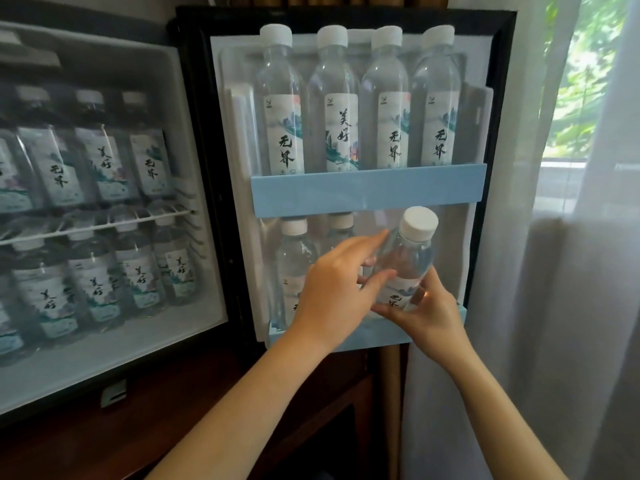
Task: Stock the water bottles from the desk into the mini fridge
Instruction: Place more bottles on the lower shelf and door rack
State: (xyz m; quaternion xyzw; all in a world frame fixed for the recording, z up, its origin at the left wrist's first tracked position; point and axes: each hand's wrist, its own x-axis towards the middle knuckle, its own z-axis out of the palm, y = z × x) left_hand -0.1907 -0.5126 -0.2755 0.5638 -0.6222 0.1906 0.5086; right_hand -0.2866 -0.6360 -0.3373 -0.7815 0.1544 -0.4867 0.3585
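Head view: my right hand (426, 317) grips the tilted water bottle (408, 258) just above the lower door shelf (377, 337). My left hand (332, 289), fingers straight, steadies it. Next, I reckon: stand it upright and lower it behind that shelf's rail.

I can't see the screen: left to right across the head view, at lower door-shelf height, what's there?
Stocked fridge cabinet → standing bottle on the door shelf → water bottle in the right hand → sheer curtain.
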